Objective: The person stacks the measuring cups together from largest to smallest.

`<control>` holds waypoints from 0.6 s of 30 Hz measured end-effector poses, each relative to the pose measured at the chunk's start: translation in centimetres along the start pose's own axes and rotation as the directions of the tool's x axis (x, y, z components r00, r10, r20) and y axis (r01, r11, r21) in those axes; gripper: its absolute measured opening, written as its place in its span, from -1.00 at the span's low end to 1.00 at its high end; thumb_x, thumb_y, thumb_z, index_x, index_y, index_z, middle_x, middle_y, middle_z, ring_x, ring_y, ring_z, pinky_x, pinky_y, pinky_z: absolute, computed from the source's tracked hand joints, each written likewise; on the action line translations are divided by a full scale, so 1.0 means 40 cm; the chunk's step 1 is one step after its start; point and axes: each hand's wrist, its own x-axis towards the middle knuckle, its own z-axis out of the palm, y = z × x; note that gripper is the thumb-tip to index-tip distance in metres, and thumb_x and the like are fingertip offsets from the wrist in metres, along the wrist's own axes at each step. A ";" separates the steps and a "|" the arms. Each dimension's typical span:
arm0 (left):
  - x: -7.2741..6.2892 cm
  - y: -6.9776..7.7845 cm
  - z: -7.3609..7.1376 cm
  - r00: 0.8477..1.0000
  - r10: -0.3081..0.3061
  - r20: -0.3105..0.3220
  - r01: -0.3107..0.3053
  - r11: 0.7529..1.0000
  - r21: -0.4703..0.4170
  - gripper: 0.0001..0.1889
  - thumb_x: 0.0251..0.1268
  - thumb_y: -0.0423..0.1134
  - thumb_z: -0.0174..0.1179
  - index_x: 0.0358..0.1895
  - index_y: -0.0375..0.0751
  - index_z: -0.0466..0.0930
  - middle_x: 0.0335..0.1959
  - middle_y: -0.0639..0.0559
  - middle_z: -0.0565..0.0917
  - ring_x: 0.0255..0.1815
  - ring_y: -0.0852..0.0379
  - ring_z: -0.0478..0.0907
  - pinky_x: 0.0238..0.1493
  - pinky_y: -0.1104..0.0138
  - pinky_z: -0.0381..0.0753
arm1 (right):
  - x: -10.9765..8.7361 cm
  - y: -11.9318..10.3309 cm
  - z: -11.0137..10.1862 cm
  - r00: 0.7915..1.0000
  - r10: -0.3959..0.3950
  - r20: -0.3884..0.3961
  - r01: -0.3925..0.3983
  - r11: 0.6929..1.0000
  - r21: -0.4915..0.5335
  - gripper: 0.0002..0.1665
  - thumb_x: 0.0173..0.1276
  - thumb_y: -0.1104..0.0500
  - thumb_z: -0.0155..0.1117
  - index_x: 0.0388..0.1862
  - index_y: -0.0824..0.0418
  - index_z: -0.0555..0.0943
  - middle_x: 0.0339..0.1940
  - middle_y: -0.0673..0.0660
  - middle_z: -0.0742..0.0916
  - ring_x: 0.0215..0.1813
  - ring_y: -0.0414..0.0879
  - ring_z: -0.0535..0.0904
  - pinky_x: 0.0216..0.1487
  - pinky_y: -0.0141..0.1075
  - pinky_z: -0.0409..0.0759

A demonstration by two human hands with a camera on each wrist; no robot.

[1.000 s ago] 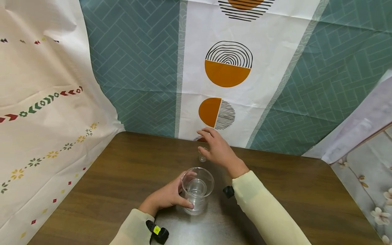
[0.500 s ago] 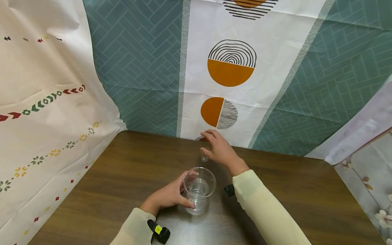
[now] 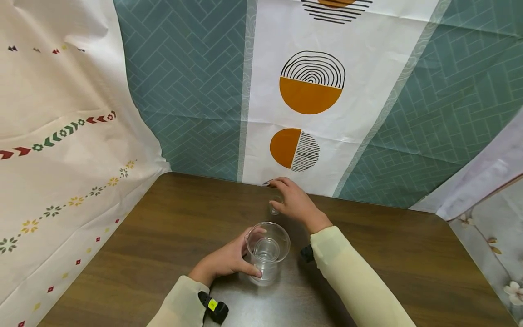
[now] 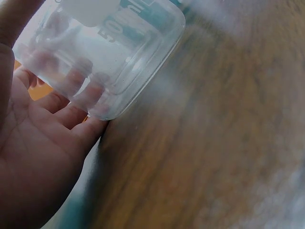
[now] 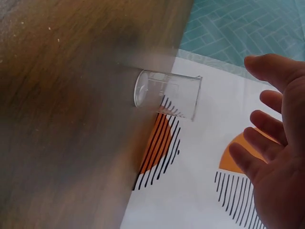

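My left hand (image 3: 229, 259) grips a large clear glass beaker (image 3: 282, 254) by its side, thumb in front and fingers behind. In the left wrist view, several fingers show through the wall of the beaker (image 4: 138, 52), which has white volume markings. Within it, a smaller round glass rim (image 3: 266, 250) is visible from above. Farther back on the table stands a small clear beaker (image 5: 178, 93), upright near the back edge. My right hand (image 3: 296, 202) hovers over and beside it, fingers spread and slightly bent; the right wrist view shows a gap between that hand (image 5: 276, 138) and the small beaker.
The brown wooden table (image 3: 184, 218) ends at a hanging patterned cloth (image 3: 196, 113) just behind the small beaker. A cream cloth (image 3: 73, 136) runs along the left side, and a floral one (image 3: 490, 245) lies to the right.
My right hand has come down slightly toward the small beaker. The left hand keeps its grip on the large beaker, and the whole head view has shifted a little.
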 end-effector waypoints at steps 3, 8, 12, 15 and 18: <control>0.000 0.003 0.000 1.000 0.002 0.002 -0.002 1.000 -0.008 -0.01 -0.11 -0.24 0.55 0.40 0.08 0.09 0.38 0.09 0.29 0.42 0.11 0.23 0.29 0.51 0.29 | 0.002 0.004 0.006 1.000 0.013 0.016 -0.013 1.000 -0.003 -0.34 0.25 0.04 0.39 0.30 0.17 0.46 0.29 0.17 0.52 0.31 0.07 0.46 0.31 -0.04 0.43; -0.001 0.008 0.002 1.000 0.013 0.007 -0.013 1.000 -0.009 -0.02 -0.11 -0.24 0.54 0.39 0.06 0.10 0.35 0.02 0.34 0.40 0.09 0.27 0.27 0.51 0.31 | 0.004 0.015 0.020 0.999 0.022 0.028 -0.022 1.000 -0.001 -0.33 0.24 0.05 0.40 0.32 0.12 0.44 0.29 0.16 0.52 0.32 0.06 0.45 0.32 -0.04 0.42; -0.002 0.010 0.002 1.000 -0.006 0.003 0.006 1.000 -0.012 -0.03 -0.12 -0.24 0.55 0.38 0.12 0.11 0.34 0.07 0.34 0.40 0.11 0.26 0.28 0.52 0.29 | 0.005 0.021 0.030 0.999 0.026 0.045 -0.026 1.000 -0.002 -0.30 0.23 0.05 0.41 0.33 0.13 0.42 0.28 0.17 0.53 0.30 0.08 0.47 0.30 -0.03 0.44; -0.002 0.008 0.001 1.000 -0.014 0.001 0.014 1.000 -0.017 -0.03 -0.11 -0.24 0.55 0.38 0.13 0.11 0.35 0.08 0.33 0.41 0.10 0.25 0.29 0.52 0.28 | 0.006 0.023 0.036 0.998 0.033 0.060 -0.033 0.999 0.001 -0.30 0.24 0.04 0.41 0.33 0.15 0.42 0.26 0.17 0.54 0.28 0.09 0.48 0.30 -0.01 0.44; -0.003 0.005 0.000 1.000 -0.012 0.002 0.012 1.000 -0.018 -0.02 -0.11 -0.25 0.54 0.40 0.09 0.09 0.38 0.06 0.31 0.43 0.07 0.23 0.29 0.52 0.27 | 0.007 0.024 0.040 0.995 0.053 0.082 -0.054 0.999 0.003 -0.31 0.25 0.03 0.40 0.33 0.14 0.42 0.29 0.15 0.54 0.31 0.11 0.47 0.33 0.01 0.41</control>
